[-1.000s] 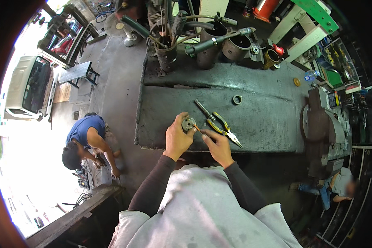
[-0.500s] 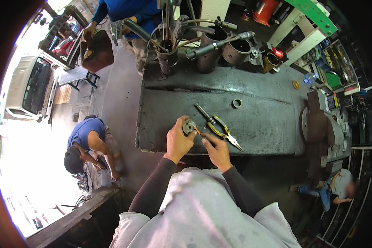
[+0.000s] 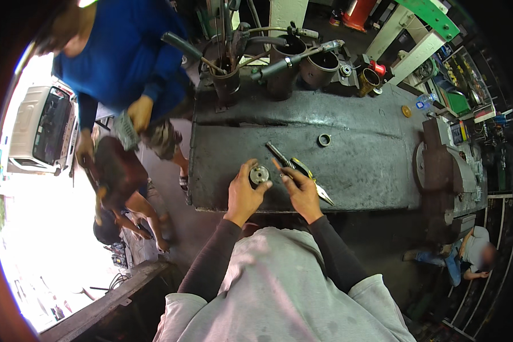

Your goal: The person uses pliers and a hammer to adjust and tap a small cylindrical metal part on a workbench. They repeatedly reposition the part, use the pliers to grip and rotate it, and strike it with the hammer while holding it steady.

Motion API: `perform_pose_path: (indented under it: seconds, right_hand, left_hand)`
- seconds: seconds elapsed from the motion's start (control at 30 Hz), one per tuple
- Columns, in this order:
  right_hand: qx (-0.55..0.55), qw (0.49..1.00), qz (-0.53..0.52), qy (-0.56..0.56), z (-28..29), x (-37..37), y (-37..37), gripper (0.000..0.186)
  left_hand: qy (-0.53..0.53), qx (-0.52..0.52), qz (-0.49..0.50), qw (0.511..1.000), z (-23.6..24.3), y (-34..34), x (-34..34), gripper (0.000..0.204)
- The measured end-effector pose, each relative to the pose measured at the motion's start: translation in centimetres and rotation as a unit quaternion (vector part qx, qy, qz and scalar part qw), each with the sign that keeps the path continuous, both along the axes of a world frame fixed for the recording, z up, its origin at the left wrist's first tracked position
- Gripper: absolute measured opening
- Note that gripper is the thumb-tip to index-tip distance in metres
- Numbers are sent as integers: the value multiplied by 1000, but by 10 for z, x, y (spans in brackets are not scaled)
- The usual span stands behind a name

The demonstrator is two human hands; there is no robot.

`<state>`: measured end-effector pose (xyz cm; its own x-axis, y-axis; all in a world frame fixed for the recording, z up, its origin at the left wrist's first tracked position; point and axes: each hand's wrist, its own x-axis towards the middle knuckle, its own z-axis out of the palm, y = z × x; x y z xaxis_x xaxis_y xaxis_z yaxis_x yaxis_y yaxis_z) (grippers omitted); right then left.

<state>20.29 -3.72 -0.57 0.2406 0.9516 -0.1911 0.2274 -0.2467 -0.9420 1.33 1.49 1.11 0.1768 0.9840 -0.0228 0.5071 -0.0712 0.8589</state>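
My left hand [image 3: 244, 195] is closed round a round metal part [image 3: 259, 174] with small holes in its face, just over the near edge of the dark workbench [image 3: 365, 171]. My right hand [image 3: 302, 195] pinches a slim orange stick-like tool [image 3: 276, 164], its tip apart from the metal part. Beside and partly behind the right hand lie long-nose pliers [image 3: 325, 195] with yellow and black handles. A dark metal rod [image 3: 277, 153] rests beyond the hands, near the pliers' handles. Farther back on the bench sits a small metal ring [image 3: 324, 140].
Metal cylinders [image 3: 283, 71], one holding tools [image 3: 226, 84], stand along the bench's far side. A vise [image 3: 444, 171] is at the right. A person in blue [image 3: 117, 62] carries a dark container [image 3: 118, 171] at the left; another person [image 3: 139, 219] crouches behind it.
My right hand has drawn the orange tool back from the metal part, whose holed face is more visible. The person in blue has come nearer on the left.
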Motion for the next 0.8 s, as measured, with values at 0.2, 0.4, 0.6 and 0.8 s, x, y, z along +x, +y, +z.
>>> perform_pose_path:
  seconds: [0.2,0.4,0.6,0.8]
  right_hand:
    - [9,988,-67,-135,5,71,-13,34]
    - [70,877,1,-475,20,125,-10,50]
    - [195,889,219,-353,53,97,-36,78]
    - [215,869,271,-353,73,99,-26,85]
  left_hand:
    - [-3,-24,14,1000,-9,-1,3,70]
    - [44,24,-19,999,5,3,14,60]
    - [65,163,-87,981,48,-5,34,55]
    - [25,165,-109,980,84,-19,54,53]
